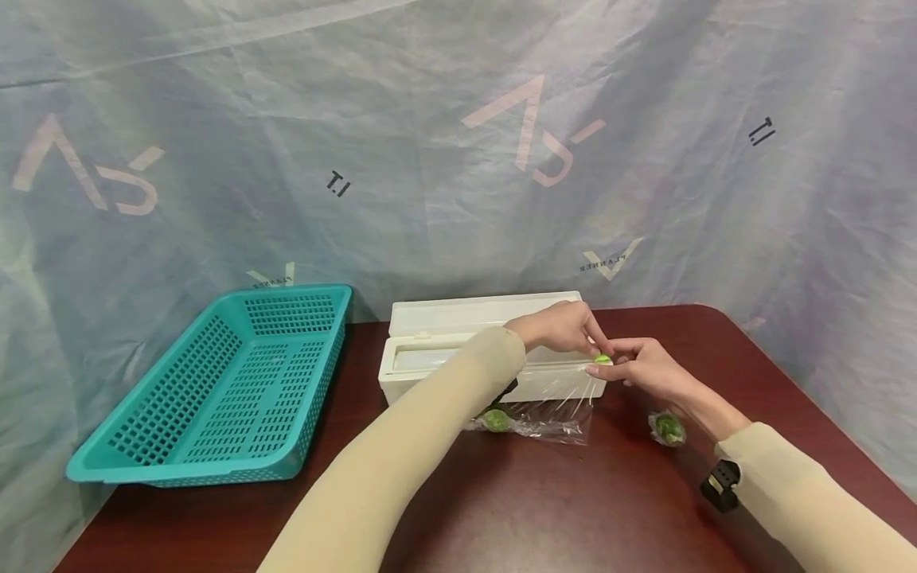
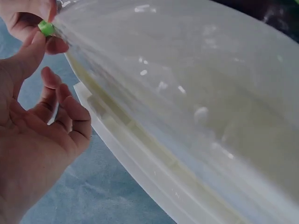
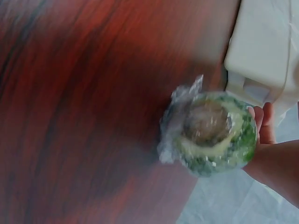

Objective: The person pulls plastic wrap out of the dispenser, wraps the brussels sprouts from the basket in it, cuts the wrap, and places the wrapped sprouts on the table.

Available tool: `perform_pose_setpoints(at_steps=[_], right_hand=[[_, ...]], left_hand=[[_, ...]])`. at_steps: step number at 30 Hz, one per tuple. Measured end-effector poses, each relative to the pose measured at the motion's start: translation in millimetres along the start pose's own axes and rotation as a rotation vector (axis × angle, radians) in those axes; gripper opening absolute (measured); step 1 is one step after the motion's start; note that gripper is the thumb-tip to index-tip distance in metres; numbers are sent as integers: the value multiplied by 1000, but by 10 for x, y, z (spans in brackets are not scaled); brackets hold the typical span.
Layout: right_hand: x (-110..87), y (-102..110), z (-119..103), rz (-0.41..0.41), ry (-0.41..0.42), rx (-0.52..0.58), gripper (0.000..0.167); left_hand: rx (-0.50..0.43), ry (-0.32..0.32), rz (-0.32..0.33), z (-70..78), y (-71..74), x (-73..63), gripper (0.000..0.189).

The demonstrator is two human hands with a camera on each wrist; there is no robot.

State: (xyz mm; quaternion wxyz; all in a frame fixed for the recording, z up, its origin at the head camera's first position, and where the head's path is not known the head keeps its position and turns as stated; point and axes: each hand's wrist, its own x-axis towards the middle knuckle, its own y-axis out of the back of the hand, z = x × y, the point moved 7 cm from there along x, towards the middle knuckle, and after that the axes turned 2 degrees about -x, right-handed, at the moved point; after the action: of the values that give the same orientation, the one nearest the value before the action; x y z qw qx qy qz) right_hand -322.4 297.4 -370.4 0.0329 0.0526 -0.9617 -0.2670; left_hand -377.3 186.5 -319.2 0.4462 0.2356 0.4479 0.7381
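Observation:
A long white cling film dispenser stands with its lid raised. Clear film hangs over its front onto the table. At the dispenser's right end sits a small green slider. My left hand reaches across and pinches the slider between thumb and index finger, its other fingers loosely bent. From the right, my right hand grips that same end, thumb in front and fingers behind. One green vegetable lies at the film by the box. A film-wrapped green vegetable with a brownish cut base lies below my right wrist.
A teal plastic basket with perforated sides stands on the left of the dark red table. Behind the table hangs a grey printed sheet. The table's right edge slopes away past my right arm.

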Motion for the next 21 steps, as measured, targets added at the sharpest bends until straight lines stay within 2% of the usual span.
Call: perform_pose_setpoints(at_steps=[7, 12, 21], right_hand=[[19, -8, -3, 10, 18, -6, 40], [7, -29, 14, 13, 9, -1, 43], [2, -23, 8, 15, 11, -5, 45]], left_hand=[[39, -25, -21, 8, 24, 6, 24], [57, -70, -38, 20, 0, 36, 23], [-38, -55, -66, -28, 1, 16, 22]])
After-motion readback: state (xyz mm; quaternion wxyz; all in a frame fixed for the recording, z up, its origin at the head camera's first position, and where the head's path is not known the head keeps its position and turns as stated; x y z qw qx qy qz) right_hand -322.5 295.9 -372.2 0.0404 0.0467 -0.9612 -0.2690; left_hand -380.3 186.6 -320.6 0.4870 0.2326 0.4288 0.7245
